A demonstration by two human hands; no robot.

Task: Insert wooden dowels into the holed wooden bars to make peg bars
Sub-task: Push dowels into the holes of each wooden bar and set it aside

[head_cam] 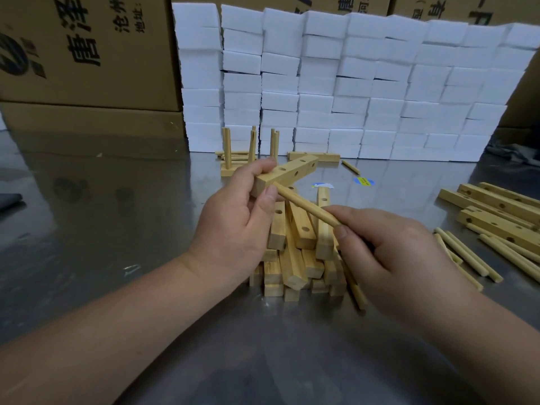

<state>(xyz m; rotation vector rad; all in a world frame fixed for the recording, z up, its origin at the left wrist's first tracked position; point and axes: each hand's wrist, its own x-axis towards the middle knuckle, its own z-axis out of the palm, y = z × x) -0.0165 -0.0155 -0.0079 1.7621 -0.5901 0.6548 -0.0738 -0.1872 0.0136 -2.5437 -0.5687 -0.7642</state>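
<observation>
the cardboard boxes (73, 54) at the back left run off the top and side, so their print only shows in part. the white foam blocks (350, 83) stacked like a wall hide whatever's behind them. the group of holed bars (496, 211) on the right gets clipped by the edge. both hands cover the middle of the bar pile (295, 258) in front of me.

left hand (233, 217) has its fingers and thumb curled round the near end of one holed bar (287, 173), held up over the pile, pointing away and to the right, holes showing on its side. right hand (394, 252) pinches a dowel (306, 210) between thumb and fingers, and its back end is buried in the palm. the dowel tip sits right at the bar's near end by the left thumb; can't tell if it's in a hole.

behind the hands a finished peg bar (230, 169) stands with dowels upright, part blocked by the left fingers. loose dowels (467, 252) lie beside the right-hand bars, and one stray dowel (350, 166) lies near a yellow-and-blue sticker (363, 181).

everything's on a shiny metal table (117, 214) that reflects the boxes. looks like a storeroom.
</observation>
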